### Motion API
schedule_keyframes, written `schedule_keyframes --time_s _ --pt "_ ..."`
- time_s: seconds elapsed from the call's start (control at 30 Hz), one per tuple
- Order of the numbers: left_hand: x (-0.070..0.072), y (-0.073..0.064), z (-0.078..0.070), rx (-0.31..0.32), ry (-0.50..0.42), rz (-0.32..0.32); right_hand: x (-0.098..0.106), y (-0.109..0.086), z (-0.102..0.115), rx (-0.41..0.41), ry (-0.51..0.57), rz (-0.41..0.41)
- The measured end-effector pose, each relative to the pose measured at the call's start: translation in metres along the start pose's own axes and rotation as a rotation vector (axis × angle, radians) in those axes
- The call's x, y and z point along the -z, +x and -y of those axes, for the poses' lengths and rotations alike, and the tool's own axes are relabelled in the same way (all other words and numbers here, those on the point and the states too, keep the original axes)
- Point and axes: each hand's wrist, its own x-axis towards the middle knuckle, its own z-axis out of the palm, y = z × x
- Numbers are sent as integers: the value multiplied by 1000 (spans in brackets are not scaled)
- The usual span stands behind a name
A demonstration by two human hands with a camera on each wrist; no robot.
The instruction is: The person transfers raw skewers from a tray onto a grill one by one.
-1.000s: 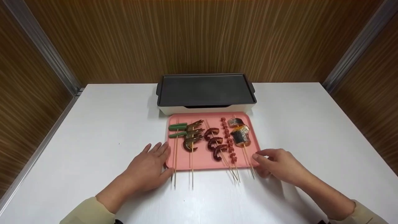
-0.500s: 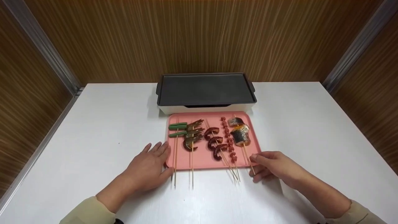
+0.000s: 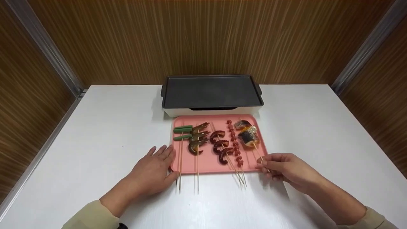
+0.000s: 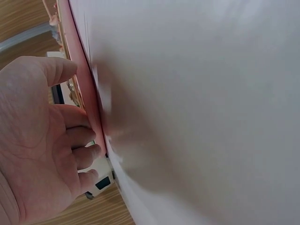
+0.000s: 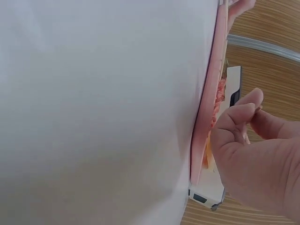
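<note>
Several food skewers lie on a pink tray (image 3: 206, 167) in the middle of the table. My right hand (image 3: 291, 168) pinches the stick of the fish skewer (image 3: 249, 136) between thumb and fingers at the tray's near right corner; in the right wrist view the fingertips (image 5: 251, 105) meet above the rim. My left hand (image 3: 152, 173) rests with straight fingers against the tray's left edge. Nearest to it are the green vegetable skewer (image 3: 182, 129) and the shrimp skewer (image 3: 197, 146). Further right lie the octopus tentacle skewer (image 3: 221, 146) and a skewer of small red pieces (image 3: 234, 143).
Behind the tray stands a white electric grill with a black flat plate (image 3: 213, 92), close to the tray's far edge. Wood-patterned panels (image 3: 203, 38) enclose the white table (image 3: 111, 127) at the back and both sides. Several sticks overhang the tray's near rim.
My right hand has closed its fingers on the fish skewer's stick, and the stick's handle end has shifted right and turned slightly. The left hand stays in place at the tray.
</note>
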Motion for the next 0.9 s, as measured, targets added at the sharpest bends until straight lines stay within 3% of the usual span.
schedule_keyframes --time_s 0.23,0.57,0.9 --pt "-1 1 0 6 5 5 1 -7 4 33 42 9" --pt "-2 2 0 10 17 2 1 -17 9 41 -10 0" --pt "-1 1 0 -2 4 -12 3 -32 24 137 -32 7"
